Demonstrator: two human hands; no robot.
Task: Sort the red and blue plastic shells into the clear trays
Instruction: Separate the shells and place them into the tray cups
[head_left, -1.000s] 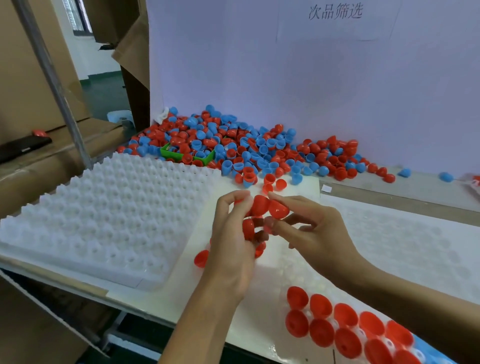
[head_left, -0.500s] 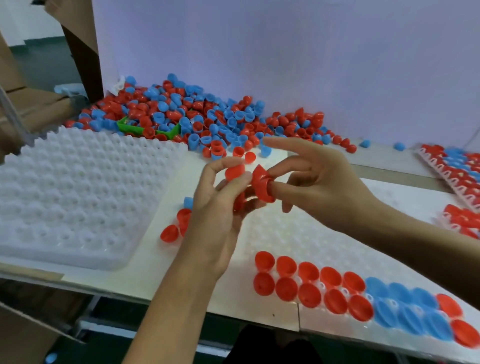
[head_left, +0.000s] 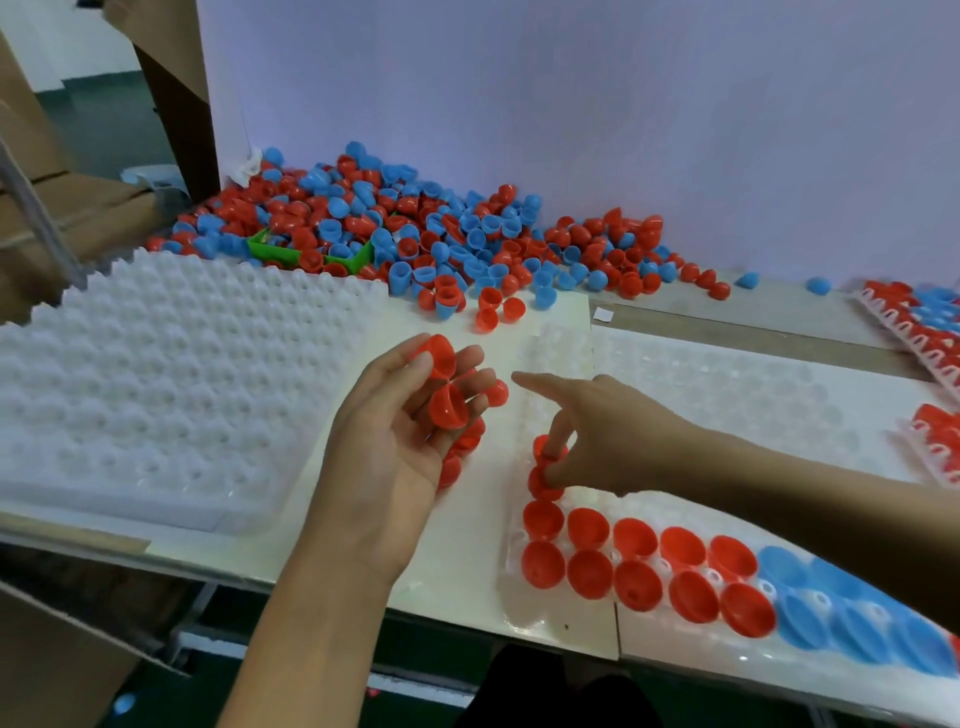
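My left hand (head_left: 395, 431) is palm up above the white board and holds several red shells (head_left: 444, 384) between its curled fingers and thumb. My right hand (head_left: 597, 436) reaches down to the clear tray (head_left: 727, 395); its thumb and middle finger pinch a red shell (head_left: 545, 449) at a pocket, the index finger points out to the left. Another red shell (head_left: 540, 483) sits in the pocket just below. Two rows of red shells (head_left: 634, 561) and then blue shells (head_left: 841, 608) fill the tray's near edge. A big heap of loose red and blue shells (head_left: 415, 234) lies at the back.
A stack of white dimpled trays (head_left: 156, 374) fills the left of the table. A green bin (head_left: 291, 252) is half buried in the heap. Filled trays (head_left: 924, 322) lie at the far right. A purple-white wall stands behind; cardboard boxes stand to the left.
My right hand left the left hand and dropped to the clear tray with a red shell. The left hand turned palm up, still holding its shells. The view tilted down.
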